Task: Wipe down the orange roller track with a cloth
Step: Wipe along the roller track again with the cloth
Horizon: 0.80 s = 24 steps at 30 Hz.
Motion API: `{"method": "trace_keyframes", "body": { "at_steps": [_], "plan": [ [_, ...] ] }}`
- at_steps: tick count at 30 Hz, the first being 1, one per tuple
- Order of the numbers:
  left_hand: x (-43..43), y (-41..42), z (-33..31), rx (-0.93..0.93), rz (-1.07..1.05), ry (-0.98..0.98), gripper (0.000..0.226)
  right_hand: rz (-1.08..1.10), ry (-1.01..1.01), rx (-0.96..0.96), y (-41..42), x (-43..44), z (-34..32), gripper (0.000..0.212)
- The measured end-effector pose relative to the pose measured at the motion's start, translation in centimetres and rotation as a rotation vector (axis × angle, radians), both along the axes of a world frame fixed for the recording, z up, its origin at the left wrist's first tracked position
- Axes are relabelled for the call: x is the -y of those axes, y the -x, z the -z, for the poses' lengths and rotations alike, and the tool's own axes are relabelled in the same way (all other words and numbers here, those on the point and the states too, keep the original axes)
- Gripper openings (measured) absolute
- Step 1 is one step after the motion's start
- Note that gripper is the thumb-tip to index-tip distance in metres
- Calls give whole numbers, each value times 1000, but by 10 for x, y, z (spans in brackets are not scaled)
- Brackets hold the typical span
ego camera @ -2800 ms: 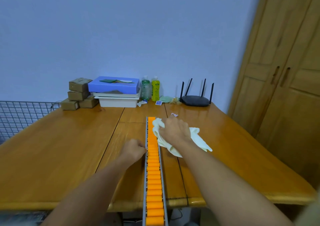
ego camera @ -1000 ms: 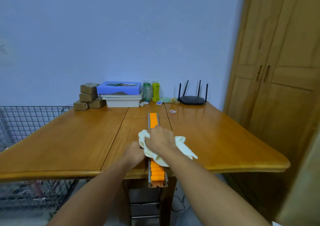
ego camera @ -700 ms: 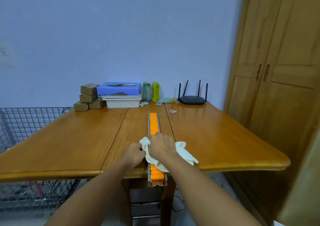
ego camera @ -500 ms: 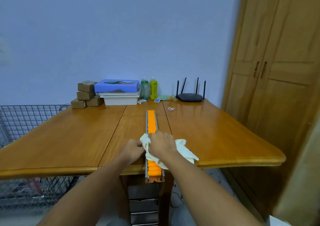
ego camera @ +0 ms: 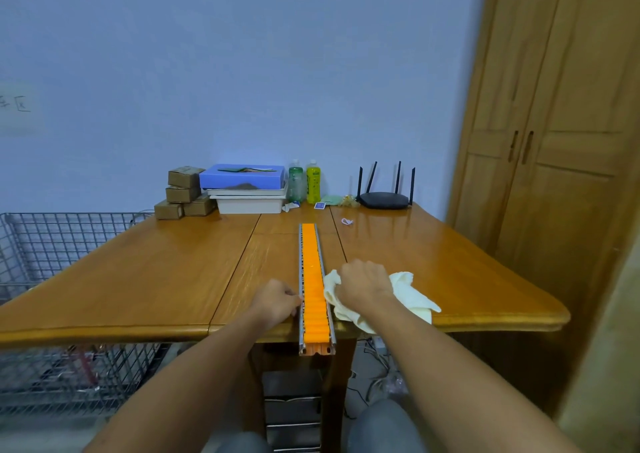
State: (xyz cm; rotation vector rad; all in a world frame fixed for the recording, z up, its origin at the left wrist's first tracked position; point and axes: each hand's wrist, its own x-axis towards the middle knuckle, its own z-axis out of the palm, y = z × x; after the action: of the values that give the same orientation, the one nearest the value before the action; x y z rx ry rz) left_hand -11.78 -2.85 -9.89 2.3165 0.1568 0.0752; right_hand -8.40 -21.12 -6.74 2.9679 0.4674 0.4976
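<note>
Because the orange roller track (ego camera: 312,286) runs lengthwise from the desk's (ego camera: 138,279) near edge toward the far wall, it lies between both hands: left hand (ego camera: 277,302) curled against its left rail, right hand (ego camera: 363,288) clamped on the cloth (ego camera: 412,296) just right of it.

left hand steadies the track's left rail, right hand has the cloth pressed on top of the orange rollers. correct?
Not quite. In the head view the right hand holds the cloth on the table, beside the track, off the rollers. The left hand is at the left rail.
</note>
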Motion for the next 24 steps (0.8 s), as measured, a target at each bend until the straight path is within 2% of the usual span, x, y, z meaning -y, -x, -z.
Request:
{"method": "trace_keyframes", "body": {
  "at_steps": [10, 19, 24],
  "plan": [
    [1, 31, -2, -28, 15, 27, 16, -29, -188, 78, 38, -7, -40, 22],
    [7, 53, 5, -28, -44, -12, 25, -143, 19, 24, 73, -41, -5, 21],
    [6, 52, 13, -25, -60, -25, 23, -170, 79, 83, 78, -42, 9, 24]
  ]
}}
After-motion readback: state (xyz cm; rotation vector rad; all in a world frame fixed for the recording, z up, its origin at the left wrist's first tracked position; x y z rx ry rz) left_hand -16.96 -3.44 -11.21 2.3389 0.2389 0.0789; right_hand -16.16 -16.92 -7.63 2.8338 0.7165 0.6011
